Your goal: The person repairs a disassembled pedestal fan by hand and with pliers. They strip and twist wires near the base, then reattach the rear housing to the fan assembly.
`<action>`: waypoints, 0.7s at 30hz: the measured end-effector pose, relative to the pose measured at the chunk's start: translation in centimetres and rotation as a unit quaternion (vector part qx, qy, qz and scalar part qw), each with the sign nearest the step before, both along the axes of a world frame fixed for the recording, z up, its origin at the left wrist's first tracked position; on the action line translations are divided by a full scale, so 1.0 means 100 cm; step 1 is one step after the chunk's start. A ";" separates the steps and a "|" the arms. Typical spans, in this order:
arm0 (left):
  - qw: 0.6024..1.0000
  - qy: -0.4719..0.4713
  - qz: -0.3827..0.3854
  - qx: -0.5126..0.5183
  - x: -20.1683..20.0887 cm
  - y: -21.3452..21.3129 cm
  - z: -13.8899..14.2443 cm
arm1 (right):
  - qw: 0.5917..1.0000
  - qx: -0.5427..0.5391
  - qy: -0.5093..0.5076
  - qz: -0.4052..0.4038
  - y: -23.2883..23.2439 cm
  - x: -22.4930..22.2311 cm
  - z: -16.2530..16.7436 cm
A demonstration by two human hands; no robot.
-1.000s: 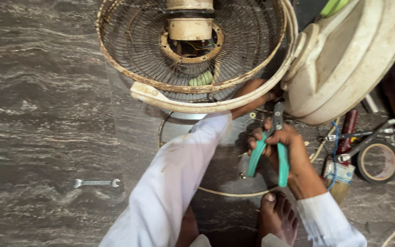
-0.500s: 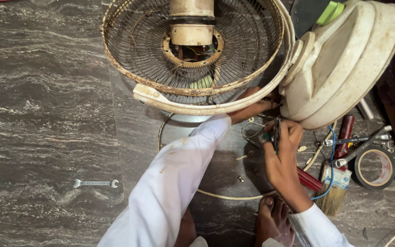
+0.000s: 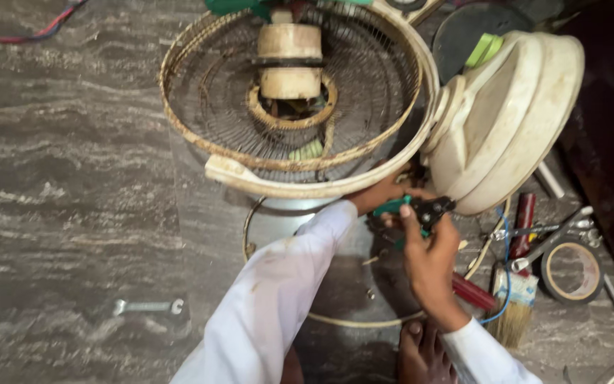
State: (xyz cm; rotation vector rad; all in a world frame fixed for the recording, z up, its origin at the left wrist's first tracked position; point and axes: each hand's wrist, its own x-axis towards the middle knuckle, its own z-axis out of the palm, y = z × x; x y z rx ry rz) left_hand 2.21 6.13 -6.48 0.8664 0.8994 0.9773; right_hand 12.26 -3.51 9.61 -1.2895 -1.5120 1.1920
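Observation:
A dirty cream fan lies on the stone floor, its rusty wire guard (image 3: 200,135) facing me and its round motor (image 3: 290,60) in the middle. The cream round base (image 3: 513,121) tilts up at the right. My left hand (image 3: 381,193) reaches under the guard's rim near the fan's neck; what it grips is hidden. My right hand (image 3: 428,259) holds green-handled pliers (image 3: 421,210) with the jaws pointing toward the neck, just beside my left hand.
A small spanner (image 3: 147,307) lies on the floor at lower left. Right of my hands lie a tape roll (image 3: 570,270), a paintbrush (image 3: 513,306), a red-handled tool (image 3: 524,217) and a blue wire (image 3: 507,242). My bare foot (image 3: 421,355) rests below. A red cable (image 3: 30,28) runs top left.
My right hand has lifted the pliers from below up to the fan's neck beside my left hand. The view has shifted slightly so the fan sits lower.

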 end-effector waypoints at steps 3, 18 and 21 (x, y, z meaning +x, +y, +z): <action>0.992 0.055 0.047 0.100 0.000 -0.003 -0.001 | 1.000 -0.018 0.017 0.001 0.001 0.004 0.002; 0.922 0.248 0.063 0.290 -0.005 -0.015 -0.012 | 0.946 0.242 -0.210 0.051 0.009 -0.005 0.018; 0.942 0.251 0.033 0.219 -0.005 -0.018 -0.009 | 0.969 0.161 -0.185 0.034 0.006 0.000 0.010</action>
